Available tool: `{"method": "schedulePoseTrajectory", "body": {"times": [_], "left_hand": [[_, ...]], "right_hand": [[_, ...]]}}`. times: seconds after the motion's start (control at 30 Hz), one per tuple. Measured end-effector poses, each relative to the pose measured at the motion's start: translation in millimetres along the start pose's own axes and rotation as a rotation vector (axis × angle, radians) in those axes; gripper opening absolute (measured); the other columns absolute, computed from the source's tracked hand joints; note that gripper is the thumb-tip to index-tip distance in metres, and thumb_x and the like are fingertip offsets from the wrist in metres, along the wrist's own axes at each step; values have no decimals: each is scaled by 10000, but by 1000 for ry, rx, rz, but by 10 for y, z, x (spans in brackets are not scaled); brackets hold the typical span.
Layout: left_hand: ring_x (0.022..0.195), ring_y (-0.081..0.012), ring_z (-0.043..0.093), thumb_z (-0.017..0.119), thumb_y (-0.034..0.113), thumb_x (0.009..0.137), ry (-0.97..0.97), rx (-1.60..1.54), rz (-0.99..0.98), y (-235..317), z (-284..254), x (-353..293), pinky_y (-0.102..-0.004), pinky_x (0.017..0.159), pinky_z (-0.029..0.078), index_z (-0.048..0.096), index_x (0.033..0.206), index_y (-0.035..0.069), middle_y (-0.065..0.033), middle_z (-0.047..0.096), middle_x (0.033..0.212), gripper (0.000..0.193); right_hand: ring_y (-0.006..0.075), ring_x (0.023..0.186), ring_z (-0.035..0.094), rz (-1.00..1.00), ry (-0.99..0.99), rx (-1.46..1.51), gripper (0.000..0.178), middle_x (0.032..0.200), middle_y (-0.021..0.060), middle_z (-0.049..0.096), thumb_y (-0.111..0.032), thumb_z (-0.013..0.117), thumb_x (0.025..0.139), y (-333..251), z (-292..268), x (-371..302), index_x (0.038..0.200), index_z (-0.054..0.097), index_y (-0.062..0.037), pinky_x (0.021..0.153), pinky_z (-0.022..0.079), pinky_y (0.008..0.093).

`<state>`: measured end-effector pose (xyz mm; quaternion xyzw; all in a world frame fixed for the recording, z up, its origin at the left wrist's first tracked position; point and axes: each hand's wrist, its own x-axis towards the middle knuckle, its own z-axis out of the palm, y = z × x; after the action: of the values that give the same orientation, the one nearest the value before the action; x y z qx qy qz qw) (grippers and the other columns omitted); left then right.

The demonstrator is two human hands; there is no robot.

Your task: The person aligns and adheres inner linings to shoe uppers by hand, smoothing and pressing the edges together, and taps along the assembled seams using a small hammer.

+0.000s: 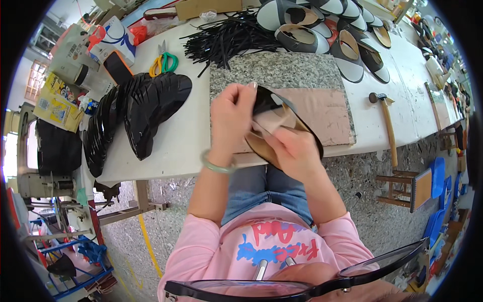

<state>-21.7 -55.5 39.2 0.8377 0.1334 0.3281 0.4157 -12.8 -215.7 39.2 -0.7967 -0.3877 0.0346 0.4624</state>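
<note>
Between my hands, over the table's front edge, is a black shoe upper [263, 100] with a tan lining. My left hand [232, 113], with a pale green bangle at its wrist, pinches the upper's edge at the left. My right hand [295, 150] reaches over the tan inner side, its fingers closed at a pale, blurred patch in the opening; whether they grip the lining or another piece I cannot tell. Under and beyond the upper lies a speckled stone slab [282, 70], its near part covered by a pinkish sheet [332, 118].
Glossy black upper pieces [151, 108] lie stacked at the left, near scissors [163, 63] and an orange-backed phone [117, 68]. Black strips [226, 38] are heaped beyond the slab. Several grey-and-black shoe uppers [347, 58] stand at the far right, above a hammer [387, 126].
</note>
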Motion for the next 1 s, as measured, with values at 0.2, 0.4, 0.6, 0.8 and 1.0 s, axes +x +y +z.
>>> {"method": "schedulePoseTrajectory", "body": {"times": [0.2, 0.4, 0.6, 0.8, 1.0], "left_hand": [[798, -89, 601, 604, 191, 918, -277, -1246, -583, 142, -69, 7, -255, 736, 500, 640, 987, 0, -17, 649, 864, 206], [954, -93, 594, 723, 57, 813, -703, -819, -462, -57, -272, 82, -244, 841, 476, 616, 1162, -5, -47, 660, 1065, 370], [815, -76, 600, 673, -18, 817, -372, -1226, -190, -168, -203, 37, -239, 755, 487, 689, 1013, -21, -14, 672, 883, 196], [940, -126, 632, 639, 151, 903, -898, -914, -86, 199, -263, 72, -272, 854, 489, 604, 1135, -48, -65, 666, 1019, 308], [1043, -174, 621, 473, 257, 1002, -456, -1377, -302, 142, -124, -61, -334, 935, 485, 534, 1204, -21, -100, 626, 1161, 348]], "right_hand": [[234, 1025, 611, 179, 240, 1450, 244, 1138, 154, 625, -61, 516, 937, 176, -118, -8, 1090, 593, 112, 910, 455, 339], [218, 1035, 599, 59, 349, 1097, 262, 1119, 147, 627, -74, 498, 950, 438, -132, -107, 1133, 572, 99, 913, 445, 339], [65, 736, 531, -15, 276, 1283, 122, 841, 26, 600, -36, 564, 921, 396, -417, 43, 961, 634, 55, 656, 423, 203], [114, 870, 636, 130, 34, 1000, 169, 955, 52, 676, -42, 609, 889, 169, -977, 340, 1031, 649, 39, 791, 492, 252], [118, 892, 637, 77, -116, 936, 259, 997, 61, 678, -38, 654, 856, 64, -952, 475, 1098, 639, 52, 825, 493, 260]]}}
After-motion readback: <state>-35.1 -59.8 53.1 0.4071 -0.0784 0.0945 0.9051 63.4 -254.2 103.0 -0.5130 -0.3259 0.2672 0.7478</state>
